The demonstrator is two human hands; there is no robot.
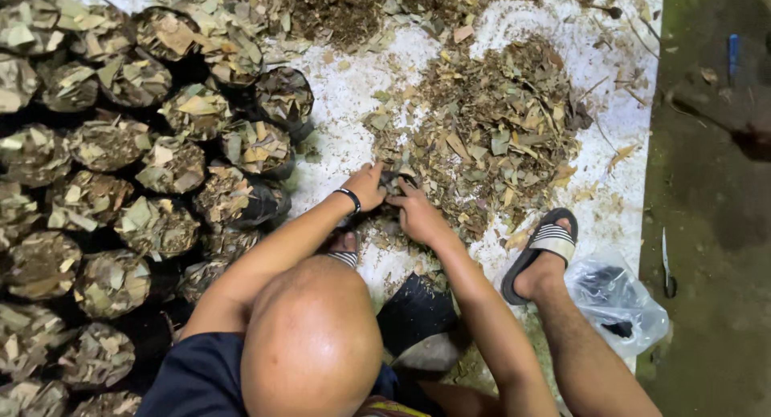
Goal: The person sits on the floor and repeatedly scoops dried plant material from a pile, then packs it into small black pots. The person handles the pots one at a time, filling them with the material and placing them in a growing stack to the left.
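My left hand [366,185], with a black band on its wrist, and my right hand [414,213] meet at the near edge of a pile of dry leaves and mulch [490,128]. Between the fingers of both hands is a small black bag [399,178], mostly hidden by them and by leaf bits. The pile lies on a white sheet [353,88] spread on the ground.
Many black bags filled with leaf mix [104,192] stand packed in rows on the left. Flat empty black bags [414,313] lie under my arms. My sandalled foot [546,244] rests on the sheet, beside a clear plastic bag [618,301]. Bare dirt ground [715,224] lies to the right.
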